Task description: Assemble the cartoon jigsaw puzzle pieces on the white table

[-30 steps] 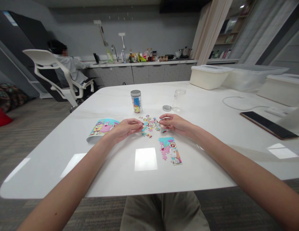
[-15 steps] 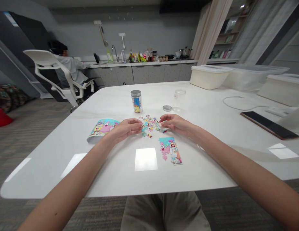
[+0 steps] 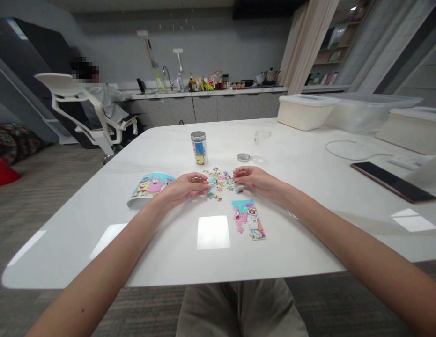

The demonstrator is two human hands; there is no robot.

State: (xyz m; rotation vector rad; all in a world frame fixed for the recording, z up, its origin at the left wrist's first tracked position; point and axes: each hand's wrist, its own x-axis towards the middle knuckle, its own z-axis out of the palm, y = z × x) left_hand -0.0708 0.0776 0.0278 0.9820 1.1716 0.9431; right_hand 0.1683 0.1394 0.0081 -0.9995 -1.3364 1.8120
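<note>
A small heap of loose colourful puzzle pieces (image 3: 220,181) lies mid-table. My left hand (image 3: 184,186) rests at its left edge, fingers curled, fingertips touching pieces. My right hand (image 3: 254,179) sits at the heap's right edge, fingertips pinched over a piece; whether it grips one is too small to tell. A partly joined puzzle strip (image 3: 249,219) lies nearer me, below the right hand. A curled picture sheet (image 3: 150,186) lies left of my left hand.
A lidded jar (image 3: 198,147) stands behind the heap, with a loose lid (image 3: 243,157) and a clear open jar (image 3: 261,144) to its right. A dark tablet (image 3: 392,182), cable and white bins (image 3: 305,111) occupy the right. A person sits in a white chair (image 3: 80,105) far left.
Both hands shifted only slightly among the loose pieces; my right fingertips moved a little left into the heap. Nothing else moved.
</note>
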